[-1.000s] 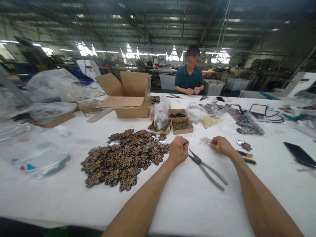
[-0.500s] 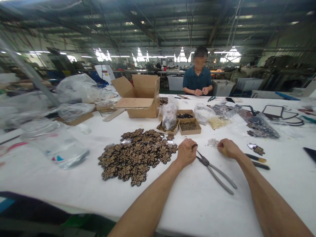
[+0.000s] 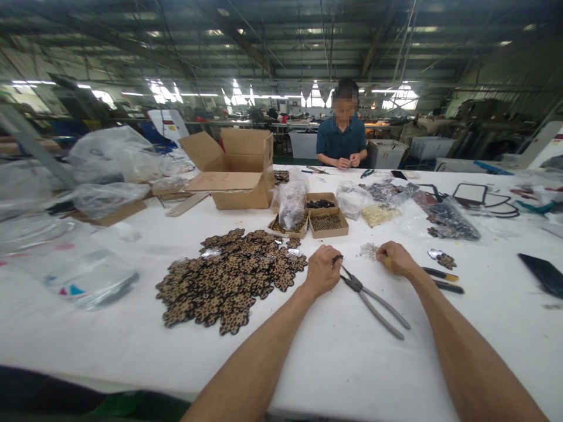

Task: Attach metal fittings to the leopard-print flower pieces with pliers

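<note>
My left hand (image 3: 324, 271) is closed in a pinch on a small dark piece (image 3: 338, 258) whose kind is too small to tell. Just right of it, long-nosed pliers with grey handles (image 3: 365, 293) lie on the table, jaws toward that hand. My right hand (image 3: 396, 258) has its fingers bent together at the edge of a scatter of tiny silvery metal pieces (image 3: 368, 251); what its fingertips hold, if anything, is hidden. Left of my hands spreads a heap of leopard-print flower-shaped patches (image 3: 220, 281) with dark edges.
Small open boxes of brass-coloured bits (image 3: 328, 227) stand beyond my hands, beside a large cardboard box (image 3: 244, 190). Black-and-yellow-handled pliers (image 3: 444, 280) and a phone-like dark slab (image 3: 543, 272) lie to the right. A clear jar-like container (image 3: 83, 275) is at left. A person (image 3: 343, 140) sits across the table.
The whole view has shifted, so the table's things appear further left. Both hands keep nearly the same places relative to the pliers and the metal pieces.
</note>
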The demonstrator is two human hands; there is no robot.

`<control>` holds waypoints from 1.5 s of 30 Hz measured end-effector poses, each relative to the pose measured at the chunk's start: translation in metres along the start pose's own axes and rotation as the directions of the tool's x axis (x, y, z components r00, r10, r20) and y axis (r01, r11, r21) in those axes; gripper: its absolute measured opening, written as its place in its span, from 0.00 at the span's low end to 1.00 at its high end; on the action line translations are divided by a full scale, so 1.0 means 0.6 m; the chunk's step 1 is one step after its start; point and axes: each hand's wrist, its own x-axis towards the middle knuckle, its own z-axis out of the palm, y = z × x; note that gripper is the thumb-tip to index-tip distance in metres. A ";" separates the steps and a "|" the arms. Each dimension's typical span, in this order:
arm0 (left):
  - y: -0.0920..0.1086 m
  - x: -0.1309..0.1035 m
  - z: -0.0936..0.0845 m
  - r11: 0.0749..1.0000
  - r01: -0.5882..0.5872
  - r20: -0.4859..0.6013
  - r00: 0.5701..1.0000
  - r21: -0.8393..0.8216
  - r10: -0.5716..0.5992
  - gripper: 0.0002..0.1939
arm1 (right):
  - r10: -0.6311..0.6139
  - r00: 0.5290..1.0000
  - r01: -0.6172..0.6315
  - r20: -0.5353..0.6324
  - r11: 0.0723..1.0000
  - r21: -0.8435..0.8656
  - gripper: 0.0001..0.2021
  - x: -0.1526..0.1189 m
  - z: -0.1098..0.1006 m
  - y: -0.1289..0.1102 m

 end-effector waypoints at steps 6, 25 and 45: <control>0.000 -0.004 -0.005 0.997 0.020 0.002 1.000 -0.069 -0.020 0.05 | -0.070 0.997 0.064 0.017 0.974 0.218 0.17 -0.012 -0.004 -0.039; 0.007 -0.015 -0.018 0.984 0.042 0.009 0.999 -0.175 -0.041 0.04 | -0.127 0.990 0.143 -0.067 0.816 0.560 0.21 -0.040 0.059 -0.141; 0.009 -0.014 -0.028 0.982 -0.137 -0.008 0.990 -0.129 0.137 0.07 | -0.085 0.988 -0.033 0.128 0.697 0.716 0.15 -0.056 0.046 -0.166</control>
